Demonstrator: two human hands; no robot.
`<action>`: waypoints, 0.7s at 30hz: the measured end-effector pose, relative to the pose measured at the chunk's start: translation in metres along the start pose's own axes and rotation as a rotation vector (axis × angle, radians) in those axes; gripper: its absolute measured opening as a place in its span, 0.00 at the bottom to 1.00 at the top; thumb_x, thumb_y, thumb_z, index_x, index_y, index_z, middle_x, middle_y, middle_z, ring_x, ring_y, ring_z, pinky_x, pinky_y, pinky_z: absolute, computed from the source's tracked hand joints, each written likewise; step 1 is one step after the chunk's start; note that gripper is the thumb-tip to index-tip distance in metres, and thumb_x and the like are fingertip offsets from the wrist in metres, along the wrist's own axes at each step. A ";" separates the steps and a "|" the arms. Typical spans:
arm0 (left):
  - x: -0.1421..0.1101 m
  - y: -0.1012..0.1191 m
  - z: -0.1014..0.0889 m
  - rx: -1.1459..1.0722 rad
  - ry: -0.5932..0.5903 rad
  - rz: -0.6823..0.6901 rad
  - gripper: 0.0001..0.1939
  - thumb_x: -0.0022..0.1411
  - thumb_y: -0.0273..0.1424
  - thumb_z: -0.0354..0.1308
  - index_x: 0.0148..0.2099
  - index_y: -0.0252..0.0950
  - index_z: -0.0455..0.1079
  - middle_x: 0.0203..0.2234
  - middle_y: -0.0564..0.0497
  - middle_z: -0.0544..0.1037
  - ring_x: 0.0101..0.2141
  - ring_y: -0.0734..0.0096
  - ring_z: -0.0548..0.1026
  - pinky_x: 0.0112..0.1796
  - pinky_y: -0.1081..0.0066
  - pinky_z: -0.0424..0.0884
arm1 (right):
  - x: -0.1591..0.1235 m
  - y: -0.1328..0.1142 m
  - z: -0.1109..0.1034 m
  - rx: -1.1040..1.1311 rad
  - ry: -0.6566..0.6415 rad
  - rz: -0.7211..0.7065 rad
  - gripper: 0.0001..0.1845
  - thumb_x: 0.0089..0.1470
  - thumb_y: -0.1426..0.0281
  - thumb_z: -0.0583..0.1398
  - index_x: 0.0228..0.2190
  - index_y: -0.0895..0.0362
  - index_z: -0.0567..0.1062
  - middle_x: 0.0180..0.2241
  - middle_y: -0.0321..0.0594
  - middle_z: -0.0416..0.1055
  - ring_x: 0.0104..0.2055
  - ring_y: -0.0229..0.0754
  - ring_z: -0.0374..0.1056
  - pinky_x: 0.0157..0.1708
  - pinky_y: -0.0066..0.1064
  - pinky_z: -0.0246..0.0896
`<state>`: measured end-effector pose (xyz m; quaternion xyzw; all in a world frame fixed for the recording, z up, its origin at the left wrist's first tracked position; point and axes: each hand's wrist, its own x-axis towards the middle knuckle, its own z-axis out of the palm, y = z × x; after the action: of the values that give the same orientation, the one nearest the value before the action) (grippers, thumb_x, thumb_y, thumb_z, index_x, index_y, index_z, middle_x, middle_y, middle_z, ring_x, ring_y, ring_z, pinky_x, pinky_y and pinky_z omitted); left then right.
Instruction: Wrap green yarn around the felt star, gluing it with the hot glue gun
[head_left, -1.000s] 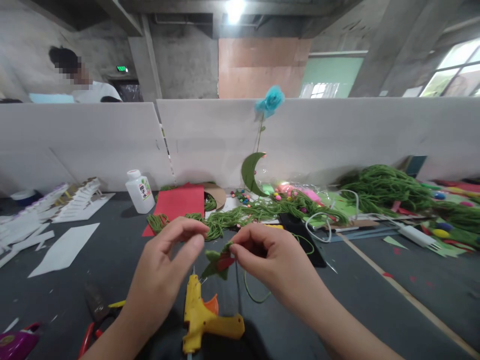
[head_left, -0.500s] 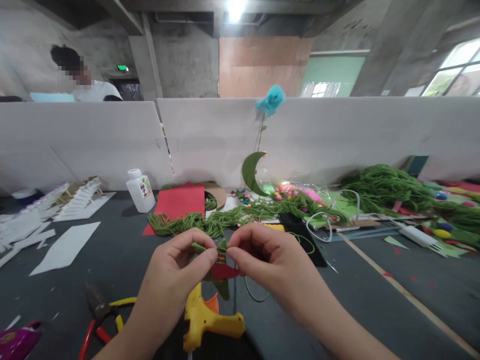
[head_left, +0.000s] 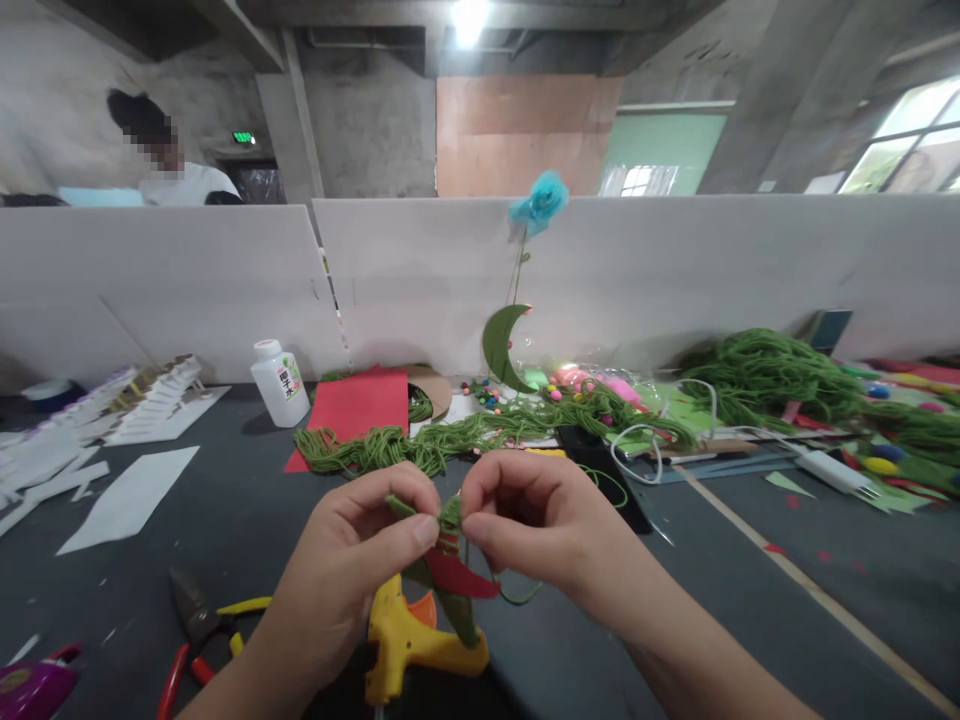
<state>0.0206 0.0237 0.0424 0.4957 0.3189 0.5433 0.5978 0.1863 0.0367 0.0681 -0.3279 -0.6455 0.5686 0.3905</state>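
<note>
My left hand is closed in a pinch on a small craft piece of green and red felt-like material, with green yarn wound around its upper part. My right hand pinches at the top of that winding, its fingertips on green yarn. A loose green strand curves below the right hand. Under the piece, on the dark table, lies a yellow glue gun with an orange trigger, partly covered by my left hand and the piece.
Pliers and a purple tool lie at the left front. Behind stand a white bottle, red sheet, green yarn bundles and a moon-shaped ornament with a blue flower. A white plug lies right. A person is beyond the partition.
The craft piece has tilted and dropped slightly, so more of its red part and green tip show. Both hands keep their pinch, and the right has shifted slightly to the right.
</note>
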 end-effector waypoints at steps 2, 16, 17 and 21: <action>0.001 0.000 0.001 -0.083 -0.061 -0.056 0.04 0.48 0.25 0.60 0.23 0.37 0.71 0.22 0.56 0.66 0.26 0.75 0.62 0.28 0.77 0.61 | -0.002 0.000 0.000 0.008 -0.032 -0.022 0.02 0.45 0.75 0.59 0.23 0.58 0.69 0.17 0.28 0.60 0.19 0.28 0.52 0.18 0.21 0.47; -0.001 -0.005 0.002 -0.330 -0.186 -0.334 0.03 0.46 0.26 0.60 0.27 0.32 0.74 0.18 0.53 0.70 0.22 0.78 0.65 0.26 0.78 0.61 | -0.002 0.001 0.002 0.186 -0.110 0.029 0.02 0.46 0.73 0.63 0.27 0.57 0.73 0.21 0.32 0.70 0.23 0.32 0.67 0.25 0.24 0.61; 0.000 -0.005 0.003 -0.329 -0.201 -0.352 0.03 0.47 0.27 0.60 0.27 0.32 0.74 0.18 0.53 0.70 0.21 0.78 0.65 0.26 0.78 0.61 | -0.002 0.000 0.002 0.188 -0.102 0.035 0.02 0.46 0.73 0.62 0.25 0.58 0.72 0.21 0.33 0.71 0.24 0.34 0.69 0.26 0.25 0.62; 0.006 -0.002 0.001 -0.178 -0.138 -0.293 0.06 0.52 0.26 0.59 0.34 0.35 0.75 0.27 0.52 0.75 0.31 0.74 0.70 0.33 0.76 0.64 | 0.001 -0.004 -0.002 0.001 0.052 0.020 0.04 0.46 0.73 0.61 0.22 0.59 0.72 0.18 0.31 0.67 0.20 0.31 0.63 0.22 0.23 0.56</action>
<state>0.0237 0.0296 0.0421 0.4249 0.2966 0.4411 0.7327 0.1881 0.0378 0.0720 -0.3490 -0.6313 0.5642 0.4017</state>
